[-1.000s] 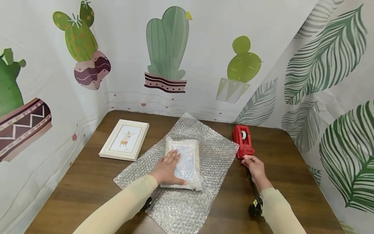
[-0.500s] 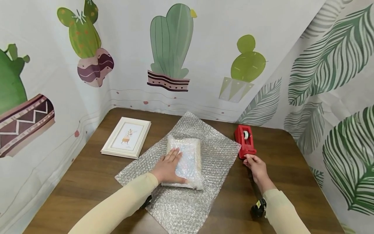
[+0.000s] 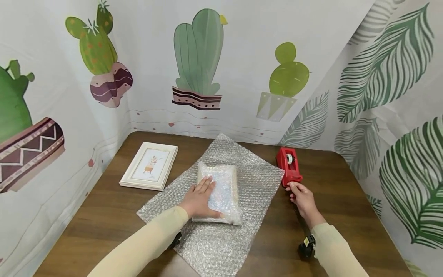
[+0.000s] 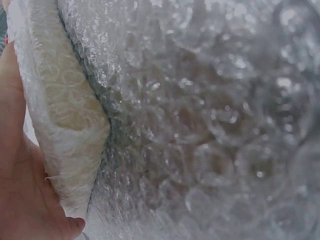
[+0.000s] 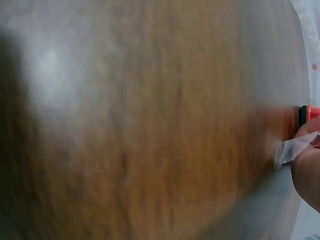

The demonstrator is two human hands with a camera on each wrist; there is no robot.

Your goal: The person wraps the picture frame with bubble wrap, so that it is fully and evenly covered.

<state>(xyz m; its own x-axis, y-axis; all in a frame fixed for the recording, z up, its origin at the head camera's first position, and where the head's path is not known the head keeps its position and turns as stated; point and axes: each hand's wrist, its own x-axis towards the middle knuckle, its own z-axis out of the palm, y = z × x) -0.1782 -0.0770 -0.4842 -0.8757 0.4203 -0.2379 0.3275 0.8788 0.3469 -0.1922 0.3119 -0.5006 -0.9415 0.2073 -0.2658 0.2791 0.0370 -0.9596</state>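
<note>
In the head view my left hand (image 3: 199,198) lies flat, fingers spread, on a bubble-wrapped package (image 3: 221,192) that looks like a wrapped picture frame. Its wrapped side, a cream edge showing through the plastic, fills part of the left wrist view beside my thumb. Under the package a sheet of bubble wrap (image 3: 256,192) lies at an angle. My right hand (image 3: 304,201) pinches a short strip of clear tape (image 5: 295,150) between thumb and forefinger. That hand is right at the front end of a red tape dispenser (image 3: 290,165), whose roll sits inside.
Stacked white picture frames (image 3: 150,165) with a plant drawing lie at the back left of the wooden table (image 3: 104,223). Behind the table hangs a white cloth (image 3: 149,57) printed with cacti and leaves.
The head view shifts slightly. My right fingers stay at the dispenser's front, their curl a little altered. My left hand and the package keep their place.
</note>
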